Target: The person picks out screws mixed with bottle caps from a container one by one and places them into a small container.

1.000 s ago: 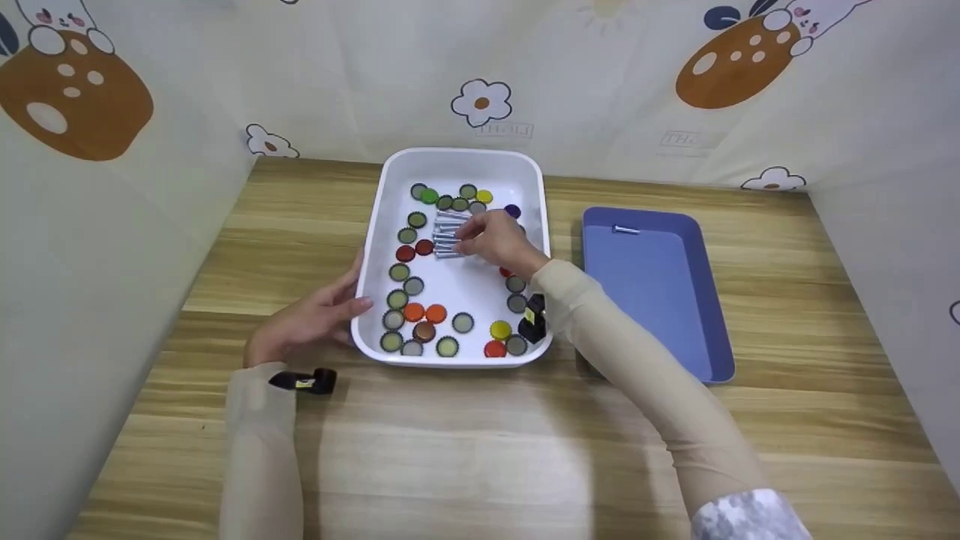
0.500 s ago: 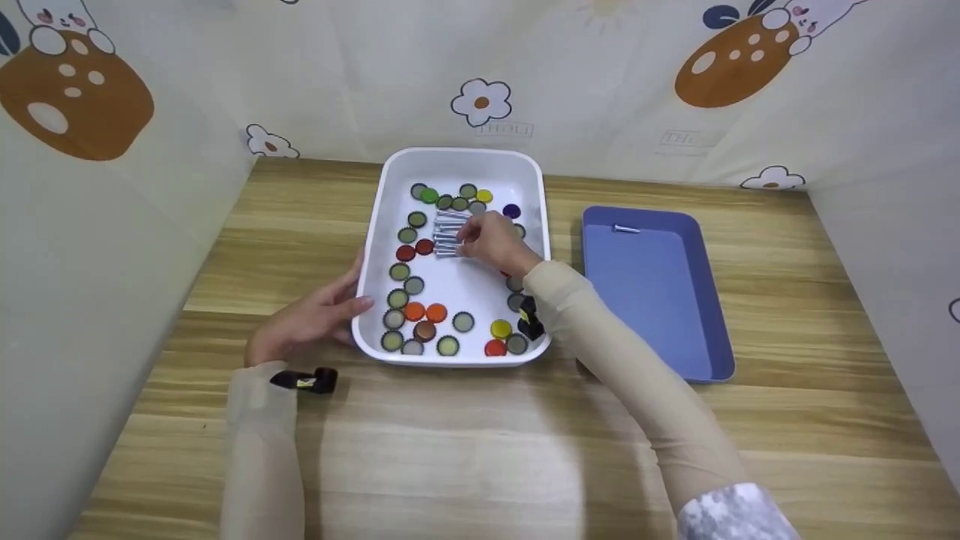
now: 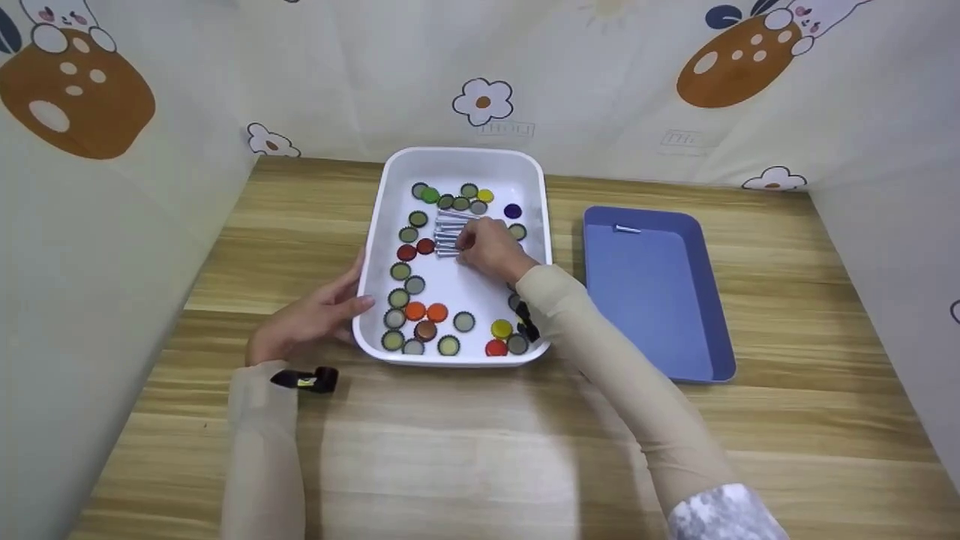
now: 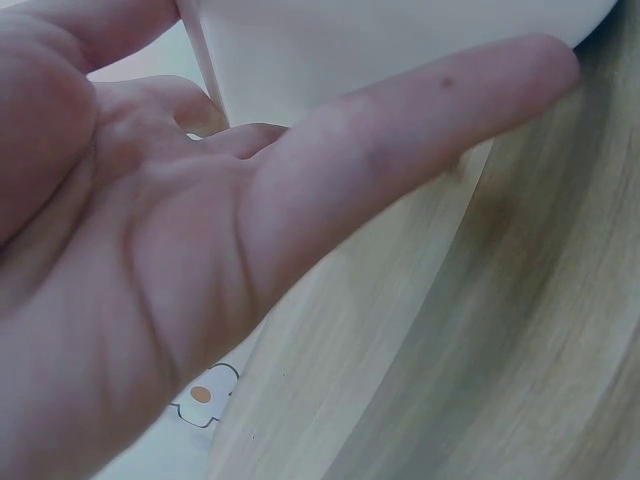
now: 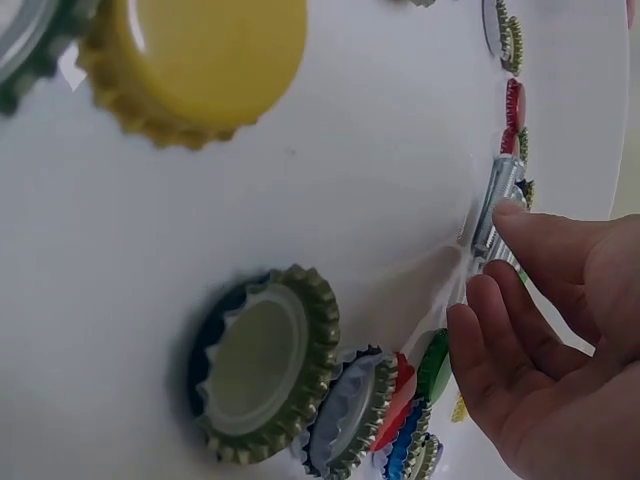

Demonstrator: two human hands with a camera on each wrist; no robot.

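My left hand (image 3: 315,313) grips the left wall of the white tray (image 3: 450,361), thumb over the rim and the other fingers along the outside. In the left wrist view the left hand (image 4: 200,230) has its little finger stretched along the tray's outer wall. Inside the tray, a row of silver screws (image 3: 448,238) lies side by side. My right hand (image 3: 491,246) holds their right ends between thumb and fingers. From the right wrist, the right hand (image 5: 550,330) has thumb and fingertips at the screws (image 5: 495,205); the exact contact is partly hidden.
Bottle caps in several colours surround the screws, including orange caps (image 3: 426,311) and a yellow cap (image 3: 502,328). To the right stands a blue tray (image 3: 652,315) with a single screw (image 3: 627,229). A patterned cloth wall (image 3: 600,112) borders the wooden table (image 3: 450,465) behind.
My right hand has shifted slightly down beside the screws, and its forearm has swung a little to the left. The left hand and both trays look the same.
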